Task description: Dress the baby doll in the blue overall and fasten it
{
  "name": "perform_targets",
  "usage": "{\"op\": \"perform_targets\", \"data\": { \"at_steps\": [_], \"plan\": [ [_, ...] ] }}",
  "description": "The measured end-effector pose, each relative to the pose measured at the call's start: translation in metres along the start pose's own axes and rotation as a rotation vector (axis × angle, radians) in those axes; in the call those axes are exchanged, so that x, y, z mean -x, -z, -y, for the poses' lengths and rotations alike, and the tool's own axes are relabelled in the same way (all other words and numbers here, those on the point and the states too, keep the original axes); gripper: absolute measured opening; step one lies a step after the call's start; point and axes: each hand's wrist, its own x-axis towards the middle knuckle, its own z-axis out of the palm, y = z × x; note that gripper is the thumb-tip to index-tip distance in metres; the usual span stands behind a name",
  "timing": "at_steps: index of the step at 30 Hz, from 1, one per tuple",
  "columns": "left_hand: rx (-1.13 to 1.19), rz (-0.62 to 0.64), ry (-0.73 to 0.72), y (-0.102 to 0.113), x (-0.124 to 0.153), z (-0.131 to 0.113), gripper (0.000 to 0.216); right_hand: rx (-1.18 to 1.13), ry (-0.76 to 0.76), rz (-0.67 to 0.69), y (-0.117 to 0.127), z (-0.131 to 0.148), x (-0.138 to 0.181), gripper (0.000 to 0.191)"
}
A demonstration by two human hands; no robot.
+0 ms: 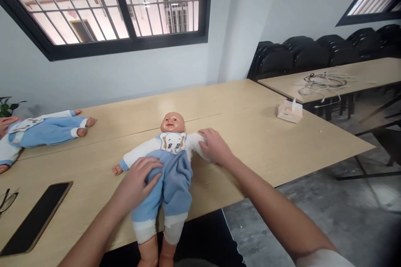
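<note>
A baby doll [177, 175] lies on its back on the table, head away from me and bare feet hanging past the near edge. It wears blue dungarees with an elephant face on the bib and a white top with blue cuffs. Flat on the dungarees at its hip, on the left side, rests my left hand [138, 181], fingers spread a little and thumb apart. My right hand [216, 146] is closed round the doll's white-sleeved arm on the right. Those fingers hide the lower arm and its hand.
Another doll [50, 129], dressed alike, lies at the left. Nearer me are a dark phone [37, 217] and glasses [8, 202]. A tissue box [290, 111] sits on the right of the table [250, 146]. Cables [326, 83] lie on a further table; black chairs [275, 60] stand behind.
</note>
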Motion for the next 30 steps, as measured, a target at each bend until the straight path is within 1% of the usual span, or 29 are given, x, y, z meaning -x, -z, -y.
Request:
{"op": "perform_targets", "data": {
  "at_steps": [1, 2, 3, 4, 5, 7, 8, 9, 10, 12, 13, 16, 18, 21, 22, 24, 26, 27, 29, 30],
  "plan": [
    [-0.016, -0.038, 0.012, -0.001, 0.014, -0.003, 0.018, 0.040, 0.020, -0.052, -0.006, 0.008, 0.012, 0.023],
    [-0.028, -0.056, 0.020, -0.003, 0.027, -0.009, 0.017, 0.038, 0.020, -0.059, -0.014, 0.016, 0.027, 0.017],
    [-0.034, -0.045, 0.017, -0.007, 0.038, -0.019, 0.017, 0.001, -0.006, -0.024, -0.022, 0.023, 0.041, 0.014],
    [-0.032, -0.007, 0.001, -0.012, 0.049, -0.030, 0.019, -0.062, -0.040, 0.032, -0.032, 0.029, 0.055, 0.014],
    [-0.031, 0.049, -0.016, -0.017, 0.058, -0.042, 0.027, -0.144, -0.076, 0.088, -0.040, 0.033, 0.067, 0.014],
    [-0.040, 0.120, -0.021, -0.029, 0.070, -0.064, 0.052, -0.280, -0.136, 0.154, -0.053, 0.034, 0.084, 0.013],
    [-0.049, 0.122, -0.013, -0.035, 0.074, -0.072, 0.061, -0.320, -0.152, 0.161, -0.056, 0.031, 0.089, 0.011],
    [-0.054, 0.107, 0.003, -0.040, 0.076, -0.077, 0.065, -0.338, -0.157, 0.160, -0.055, 0.027, 0.090, 0.010],
    [-0.053, 0.086, 0.024, -0.044, 0.078, -0.081, 0.065, -0.338, -0.153, 0.159, -0.053, 0.023, 0.089, 0.011],
    [-0.027, 0.053, 0.064, -0.047, 0.078, -0.082, 0.059, -0.273, -0.128, 0.154, -0.042, 0.012, 0.080, 0.018],
    [-0.006, 0.050, 0.076, -0.047, 0.078, -0.082, 0.056, -0.200, -0.125, 0.143, -0.036, 0.008, 0.073, 0.019],
    [0.045, 0.072, 0.073, -0.045, 0.077, -0.081, 0.051, 0.112, -0.169, 0.096, -0.026, 0.000, 0.048, 0.021],
    [0.054, 0.075, 0.056, -0.045, 0.075, -0.082, 0.050, 0.228, -0.198, 0.087, -0.028, 0.000, 0.031, 0.017],
    [0.053, 0.034, 0.031, -0.052, 0.074, -0.083, 0.048, 0.234, -0.195, 0.082, -0.039, 0.006, 0.019, 0.015],
    [0.056, 0.005, 0.029, -0.055, 0.073, -0.082, 0.047, 0.211, -0.191, 0.054, -0.044, 0.008, 0.021, 0.017],
    [0.060, -0.068, 0.046, -0.064, 0.073, -0.080, 0.046, 0.095, -0.186, -0.067, -0.052, 0.015, 0.036, 0.027],
    [0.054, -0.133, 0.078, -0.071, 0.074, -0.079, 0.047, -0.105, -0.190, -0.200, -0.061, 0.024, 0.063, 0.040],
    [0.049, -0.151, 0.094, -0.073, 0.073, -0.079, 0.048, -0.207, -0.201, -0.228, -0.066, 0.029, 0.079, 0.044],
    [0.046, -0.166, 0.110, -0.077, 0.071, -0.080, 0.047, -0.343, -0.181, -0.165, -0.075, 0.039, 0.110, 0.054],
    [0.053, -0.164, 0.112, -0.078, 0.068, -0.081, 0.047, -0.367, -0.160, -0.125, -0.079, 0.042, 0.122, 0.059]
  ]
}}
